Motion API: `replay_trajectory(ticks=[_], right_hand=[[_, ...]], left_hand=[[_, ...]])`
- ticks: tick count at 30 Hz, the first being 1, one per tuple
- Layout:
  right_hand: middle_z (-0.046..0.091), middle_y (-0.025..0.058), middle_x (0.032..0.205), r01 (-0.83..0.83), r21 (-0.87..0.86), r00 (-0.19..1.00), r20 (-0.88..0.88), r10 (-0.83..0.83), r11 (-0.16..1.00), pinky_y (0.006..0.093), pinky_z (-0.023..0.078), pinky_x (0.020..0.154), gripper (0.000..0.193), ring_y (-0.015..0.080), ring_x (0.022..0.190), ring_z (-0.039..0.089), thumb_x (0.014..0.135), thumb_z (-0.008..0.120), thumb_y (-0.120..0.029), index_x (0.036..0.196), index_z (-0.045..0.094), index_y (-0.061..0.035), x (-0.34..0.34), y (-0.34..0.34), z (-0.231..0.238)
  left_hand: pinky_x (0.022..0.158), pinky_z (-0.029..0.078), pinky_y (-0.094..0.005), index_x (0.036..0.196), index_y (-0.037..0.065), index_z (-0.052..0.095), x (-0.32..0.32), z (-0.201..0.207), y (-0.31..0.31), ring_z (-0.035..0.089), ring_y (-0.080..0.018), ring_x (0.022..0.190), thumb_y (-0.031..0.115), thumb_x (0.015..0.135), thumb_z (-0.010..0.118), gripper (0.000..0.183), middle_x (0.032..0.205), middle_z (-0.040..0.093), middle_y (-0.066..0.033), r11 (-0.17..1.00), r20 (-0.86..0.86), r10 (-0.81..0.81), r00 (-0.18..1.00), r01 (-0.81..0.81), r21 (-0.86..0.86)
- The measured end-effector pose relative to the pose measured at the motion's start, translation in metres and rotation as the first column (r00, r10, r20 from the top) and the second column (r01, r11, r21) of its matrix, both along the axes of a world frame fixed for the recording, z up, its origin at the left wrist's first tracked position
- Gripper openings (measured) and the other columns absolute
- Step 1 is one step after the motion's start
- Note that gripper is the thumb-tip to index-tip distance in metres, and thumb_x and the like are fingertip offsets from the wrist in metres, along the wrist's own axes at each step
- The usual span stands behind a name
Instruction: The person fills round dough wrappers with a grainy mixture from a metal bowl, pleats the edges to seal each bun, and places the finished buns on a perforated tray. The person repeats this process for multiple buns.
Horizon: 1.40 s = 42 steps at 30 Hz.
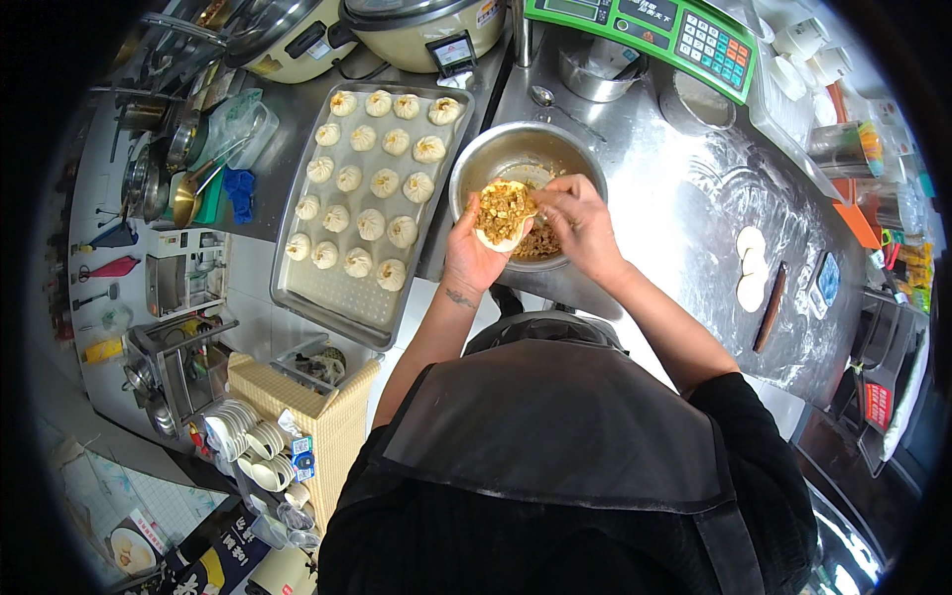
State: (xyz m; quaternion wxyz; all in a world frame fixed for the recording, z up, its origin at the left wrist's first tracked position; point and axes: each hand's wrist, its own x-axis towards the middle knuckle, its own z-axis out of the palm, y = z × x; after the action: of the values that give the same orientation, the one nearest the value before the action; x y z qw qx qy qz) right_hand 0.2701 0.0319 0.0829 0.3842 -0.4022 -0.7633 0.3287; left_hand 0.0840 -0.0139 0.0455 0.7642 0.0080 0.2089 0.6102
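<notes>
A round dough wrapper heaped with chopped brownish-yellow filling point(504, 213) rests in my left hand point(474, 253), whose thumb and fingers cup it from the left and below. My right hand point(583, 226) has its fingers pinched together at the wrapper's right edge. Both hands are over a steel bowl point(473, 159) with more chopped filling point(537, 241) inside. To the left, a metal tray point(382, 315) carries rows of pleated buns point(371, 224).
Flat dough rounds point(751, 266) and a dark rolling pin point(771, 307) lie on the floured steel table point(684, 198) at right. A spoon point(542, 96), a steel pot point(592, 81) and a green scale point(654, 35) sit beyond the bowl. Cookers point(421, 35) stand behind the tray.
</notes>
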Motion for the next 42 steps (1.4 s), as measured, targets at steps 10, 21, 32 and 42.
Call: replay_trajectory(ticks=[10,21,32,42], right_hand=[[0.065,0.0035,0.073,-0.098,-0.696,0.974,-0.214,-0.075,0.712,0.0227,0.049,0.054,0.02,0.0065,0.061,0.059,0.094,0.07,-0.015,0.098,0.07,0.0047,0.006,0.022,0.001],[0.067,0.0057,0.082,-0.232,-0.714,0.945,-0.328,-0.023,0.661,0.0256,0.051,0.057,0.017,0.0082,0.06,0.062,0.095,0.067,-0.009,0.103,0.066,0.0058,0.008,0.028,0.003],[0.067,0.0086,0.083,-0.17,-0.539,0.969,-0.245,0.04,0.825,0.0266,0.052,0.058,0.014,0.0099,0.063,0.063,0.094,0.067,-0.007,0.098,0.067,0.0057,0.006,0.027,0.003],[0.065,0.0082,0.086,-0.141,-0.452,0.989,-0.1,0.107,0.881,0.0277,0.051,0.06,0.012,0.011,0.065,0.062,0.092,0.068,-0.007,0.098,0.068,0.0038,0.008,0.028,0.006]], left_hand=[[0.099,0.05,-0.0476,0.141,0.007,0.047,0.001,0.012,0.001,0.056,-0.028,0.126,0.037,0.105,0.043,0.047,0.136,0.057,-0.0133,0.994,-0.097,-0.103,0.99,0.107,0.036],[0.084,0.061,-0.0435,0.13,0.007,0.052,-0.005,0.013,0.01,0.065,-0.0244,0.112,0.023,0.101,0.056,0.034,0.126,0.061,-0.0116,0.979,-0.335,-0.165,0.928,0.194,0.056],[0.091,0.058,-0.0369,0.13,0.002,0.053,-0.008,0.024,0.016,0.066,-0.0216,0.108,0.013,0.099,0.06,0.034,0.119,0.063,-0.011,0.96,-0.431,-0.269,0.861,0.276,-0.047],[0.09,0.058,-0.0363,0.127,0.001,0.055,-0.01,0.033,0.023,0.066,-0.0194,0.107,0.016,0.102,0.055,0.029,0.118,0.065,-0.01,0.946,-0.411,-0.324,0.852,0.293,-0.137]])
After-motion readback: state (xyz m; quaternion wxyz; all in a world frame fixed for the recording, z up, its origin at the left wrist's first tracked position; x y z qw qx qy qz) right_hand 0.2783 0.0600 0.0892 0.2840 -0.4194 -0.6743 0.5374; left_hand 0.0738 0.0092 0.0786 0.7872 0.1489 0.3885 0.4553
